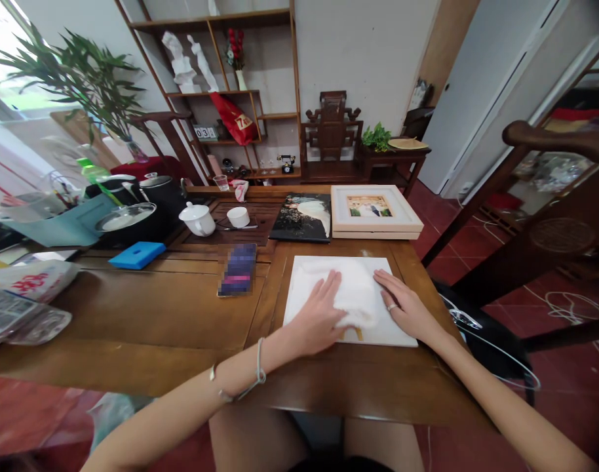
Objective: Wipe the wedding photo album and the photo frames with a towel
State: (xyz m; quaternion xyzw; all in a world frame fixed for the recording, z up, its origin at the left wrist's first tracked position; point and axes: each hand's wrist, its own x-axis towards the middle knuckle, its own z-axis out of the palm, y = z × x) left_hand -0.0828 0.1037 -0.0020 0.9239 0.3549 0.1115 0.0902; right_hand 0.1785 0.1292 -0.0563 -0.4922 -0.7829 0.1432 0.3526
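Observation:
A flat white panel [398,337] lies on the wooden table in front of me, with a soft-looking white piece [359,283] on top of it that may be cloth or padding. My left hand [322,316] rests flat on the white piece, fingers stretched out. At the panel's right edge lies my right hand [400,307], its fingers extended and touching the panel; a ring is on one finger. A yellowish mark [359,334] shows on the panel near its front edge. What lies under my left palm is hidden.
Behind the panel are framed pictures [378,226] and a dark photo panel [304,219]. A phone [238,270], a blue block [137,255], a lidded white cup [197,219] and a plastic bag [31,282] lie leftward. A dark chair [540,242] stands at the right.

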